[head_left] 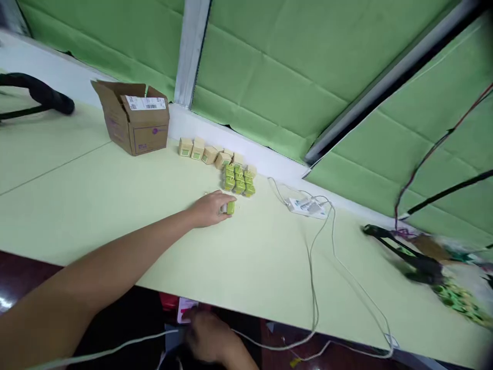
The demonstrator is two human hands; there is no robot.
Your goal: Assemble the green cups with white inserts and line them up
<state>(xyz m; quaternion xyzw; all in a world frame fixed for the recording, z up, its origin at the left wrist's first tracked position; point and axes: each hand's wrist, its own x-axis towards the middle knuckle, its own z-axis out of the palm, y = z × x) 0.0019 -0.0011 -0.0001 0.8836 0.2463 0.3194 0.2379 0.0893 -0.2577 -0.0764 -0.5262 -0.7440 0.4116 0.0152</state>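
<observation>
My left hand [211, 207] reaches across the pale green table [115, 205] and its fingers are closed on a small green and white plug-shaped item [229, 207] resting on the surface. Just beyond it stands a tight cluster of several similar green items [239, 180]. Behind that runs a row of small beige boxes [204, 151]. My right hand [210, 339] is low, below the table's near edge, blurred, beside a white cable [115, 349]; its fingers are not distinct.
An open cardboard box [133, 121] stands at the back left. A white power strip [306, 206] with white cords lies to the right. Black tools or handles lie at far left [38, 92] and far right [412, 257]. Green padded wall behind.
</observation>
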